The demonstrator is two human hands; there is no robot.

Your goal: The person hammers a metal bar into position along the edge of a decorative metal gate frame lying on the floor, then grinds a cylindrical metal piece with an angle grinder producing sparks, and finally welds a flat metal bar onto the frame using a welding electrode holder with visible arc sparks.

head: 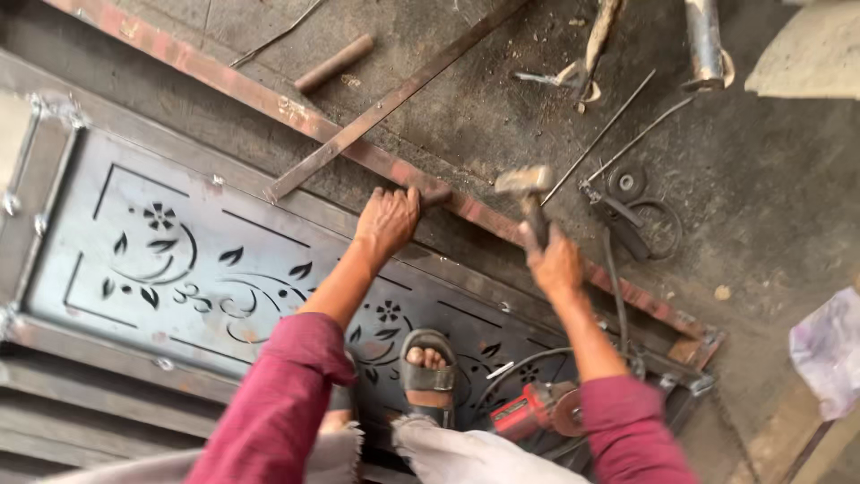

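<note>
The left hand (387, 218) is curled tight around a short chisel (436, 195) pressed on the rusty frame bar (502, 224), shank pointing right toward the hammer (528, 190) gripped (fingers fully wrapped) by the right hand (555, 264) just beside it.

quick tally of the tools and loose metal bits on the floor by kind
hammer, in the right hand: 1
chisel, in the left hand: 1
red angle grinder: 1
flat steel bars, the long rusty one and the loose one across it: 2
short round bar: 1
thin rods: 2
Total: 8
</note>
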